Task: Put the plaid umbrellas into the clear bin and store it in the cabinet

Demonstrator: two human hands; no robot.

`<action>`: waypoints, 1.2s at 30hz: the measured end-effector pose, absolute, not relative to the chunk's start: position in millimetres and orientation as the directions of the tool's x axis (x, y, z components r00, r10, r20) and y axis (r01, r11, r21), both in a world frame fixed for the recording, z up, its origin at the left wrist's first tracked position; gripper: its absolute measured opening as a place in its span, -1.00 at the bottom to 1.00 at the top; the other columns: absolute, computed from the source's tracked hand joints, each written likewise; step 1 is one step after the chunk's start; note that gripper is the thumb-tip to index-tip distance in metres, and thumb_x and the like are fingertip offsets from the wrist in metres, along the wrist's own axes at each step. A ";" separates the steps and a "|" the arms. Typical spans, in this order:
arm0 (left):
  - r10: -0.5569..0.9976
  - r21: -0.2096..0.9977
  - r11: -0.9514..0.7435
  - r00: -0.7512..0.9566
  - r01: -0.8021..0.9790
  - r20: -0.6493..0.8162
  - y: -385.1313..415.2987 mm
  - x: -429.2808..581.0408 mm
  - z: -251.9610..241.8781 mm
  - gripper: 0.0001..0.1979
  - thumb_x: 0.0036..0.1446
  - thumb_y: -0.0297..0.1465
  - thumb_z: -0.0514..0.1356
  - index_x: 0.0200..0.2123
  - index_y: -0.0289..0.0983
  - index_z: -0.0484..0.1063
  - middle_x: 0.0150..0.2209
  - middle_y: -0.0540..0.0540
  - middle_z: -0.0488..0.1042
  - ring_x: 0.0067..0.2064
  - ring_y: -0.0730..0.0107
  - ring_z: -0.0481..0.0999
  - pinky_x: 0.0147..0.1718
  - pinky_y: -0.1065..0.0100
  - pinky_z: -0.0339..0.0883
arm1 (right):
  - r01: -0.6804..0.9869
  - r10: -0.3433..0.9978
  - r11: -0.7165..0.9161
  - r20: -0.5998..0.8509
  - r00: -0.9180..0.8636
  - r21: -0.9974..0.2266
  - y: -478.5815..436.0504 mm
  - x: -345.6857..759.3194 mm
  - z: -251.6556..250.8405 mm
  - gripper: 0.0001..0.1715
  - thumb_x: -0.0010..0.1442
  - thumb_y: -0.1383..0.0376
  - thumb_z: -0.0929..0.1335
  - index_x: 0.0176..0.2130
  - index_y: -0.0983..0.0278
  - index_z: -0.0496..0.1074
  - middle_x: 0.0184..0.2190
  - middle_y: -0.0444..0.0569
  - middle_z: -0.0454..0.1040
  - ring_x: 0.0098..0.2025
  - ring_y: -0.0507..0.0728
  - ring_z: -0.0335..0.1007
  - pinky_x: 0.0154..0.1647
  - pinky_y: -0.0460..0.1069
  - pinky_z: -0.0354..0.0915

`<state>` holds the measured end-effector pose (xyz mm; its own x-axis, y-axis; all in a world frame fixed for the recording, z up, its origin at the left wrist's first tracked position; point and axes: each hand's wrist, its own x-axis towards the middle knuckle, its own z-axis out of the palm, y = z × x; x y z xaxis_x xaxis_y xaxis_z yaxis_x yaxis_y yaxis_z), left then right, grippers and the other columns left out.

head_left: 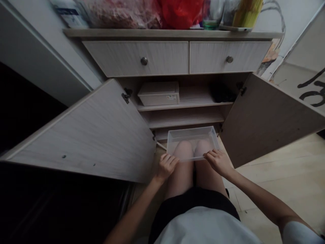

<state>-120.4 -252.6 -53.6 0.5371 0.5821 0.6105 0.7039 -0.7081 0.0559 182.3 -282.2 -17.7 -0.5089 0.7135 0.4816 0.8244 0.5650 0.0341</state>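
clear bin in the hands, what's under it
Both knees show through the clear bin. Whatever lies beneath the knees is covered by them and cannot be seen.

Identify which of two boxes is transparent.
The clear box held by left hand and right hand; legs show through. The pale box on the shelf is opaque.

Smooth, see-through plastic in the tray [190, 134]. Matt, wood-grained finish on the left door [93, 135] and left drawer [122, 59]; dull-shining metal in its knob [144, 61]. Smooth, matt plastic in the box [158, 98] near the left corner of the shelf [194, 96]; perhaps cloth in the dim black bundle [221, 93] toward its right. Thin plastic in the red bag [181, 13].
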 end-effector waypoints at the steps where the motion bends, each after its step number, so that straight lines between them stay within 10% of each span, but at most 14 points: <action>1: 0.585 0.078 -0.710 0.524 0.700 0.619 -254.5 -119.7 -55.1 -0.74 0.34 -0.41 0.05 -0.30 -0.19 0.52 -0.49 -0.06 0.53 -0.42 0.33 0.44 -0.19 0.21 0.26 | 0.826 0.719 0.562 0.478 -0.505 0.029 -281.6 182.1 -20.2 -0.76 0.39 0.37 0.28 -0.24 0.18 0.53 -0.41 -0.07 0.54 -0.33 0.13 0.34 -0.32 0.03 0.08; 8: 0.730 0.508 -0.587 0.141 0.630 0.668 -254.9 -113.6 -66.0 -0.65 0.33 -0.19 0.07 0.06 -0.21 0.44 0.01 -0.27 0.52 0.09 0.10 0.48 0.09 0.03 0.30 | 0.812 0.728 0.584 0.442 -0.525 0.002 -280.2 183.6 -27.2 -0.80 0.36 0.36 0.30 -0.22 0.18 0.54 -0.39 -0.04 0.55 -0.32 0.13 0.37 -0.30 0.02 0.13; 11: 0.881 0.817 -0.318 -0.168 0.481 0.441 -239.3 -116.0 -70.9 -0.48 0.27 -0.07 0.15 0.20 -0.19 0.32 0.17 -0.31 0.41 0.24 0.07 0.39 0.14 0.04 0.33 | 0.777 0.734 0.620 0.432 -0.524 -0.112 -267.1 194.6 -5.2 -0.73 0.35 0.14 0.34 -0.03 0.18 0.51 -0.26 -0.01 0.59 -0.21 0.17 0.45 -0.23 0.03 0.21; 14: 0.987 0.968 -0.060 -0.132 0.242 0.094 -225.8 -119.7 -73.4 -0.49 0.26 -0.02 0.15 0.19 -0.09 0.36 0.18 -0.23 0.45 0.22 0.10 0.44 0.11 0.10 0.40 | 0.794 0.776 0.556 0.497 -0.389 -0.247 -217.7 217.2 28.3 -0.57 0.35 0.00 0.31 0.05 0.19 0.47 -0.19 0.05 0.58 -0.17 0.20 0.48 -0.16 0.05 0.29; 24: 0.931 0.933 0.354 -0.071 -0.067 -0.358 -224.9 -112.5 -70.3 -0.43 0.27 0.00 0.14 0.27 -0.07 0.34 0.32 -0.24 0.33 0.09 0.08 0.57 0.01 0.08 0.48 | 0.938 0.930 -0.221 0.232 0.285 -0.266 47.9 261.8 59.9 -0.42 0.35 0.16 0.27 0.22 0.44 0.32 0.14 0.42 0.34 0.14 0.39 0.31 0.04 0.17 0.28; 36: 0.882 0.883 0.449 -0.090 -0.138 -0.462 -229.7 -104.4 -50.0 -0.41 0.34 -0.06 0.07 0.35 -0.12 0.22 0.37 -0.22 0.26 0.19 0.10 0.48 0.11 0.16 0.36 | 0.925 0.914 -0.351 0.164 0.372 -0.141 64.0 260.3 34.0 -0.29 0.23 0.26 0.38 0.28 0.44 0.18 0.15 0.42 0.29 0.17 0.37 0.28 0.09 0.16 0.24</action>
